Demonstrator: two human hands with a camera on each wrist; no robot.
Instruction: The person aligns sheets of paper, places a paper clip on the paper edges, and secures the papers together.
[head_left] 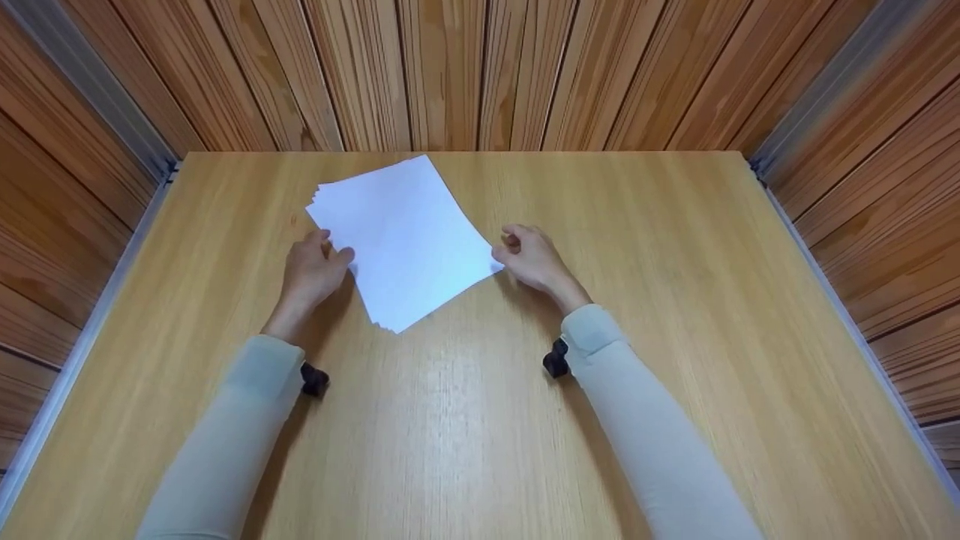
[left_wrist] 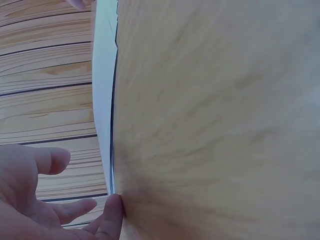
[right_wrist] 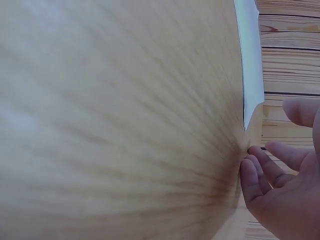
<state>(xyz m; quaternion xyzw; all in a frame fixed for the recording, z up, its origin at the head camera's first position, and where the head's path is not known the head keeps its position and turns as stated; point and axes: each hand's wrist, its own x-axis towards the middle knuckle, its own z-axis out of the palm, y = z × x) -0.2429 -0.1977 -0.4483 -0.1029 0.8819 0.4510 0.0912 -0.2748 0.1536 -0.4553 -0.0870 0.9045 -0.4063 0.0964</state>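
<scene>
A loose stack of white paper [head_left: 397,240] lies turned at an angle on the wooden table, its sheets slightly fanned at the left and front corners. At its left edge is my left hand [head_left: 315,266], thumb spread away from the fingers; one fingertip meets the end of the paper [left_wrist: 104,100] in the left wrist view. My right hand [head_left: 531,256] is by the stack's right corner, fingers bent loosely. In the right wrist view a gap shows between its thumb and fingers, and the fingertips are just below the corner of the paper [right_wrist: 252,65].
The wooden table [head_left: 465,450] reaches back to a plank wall [head_left: 480,75], with more planks and grey metal rails at both sides. A small black device [head_left: 315,381] is at the left cuff, another black device [head_left: 555,360] at the right cuff.
</scene>
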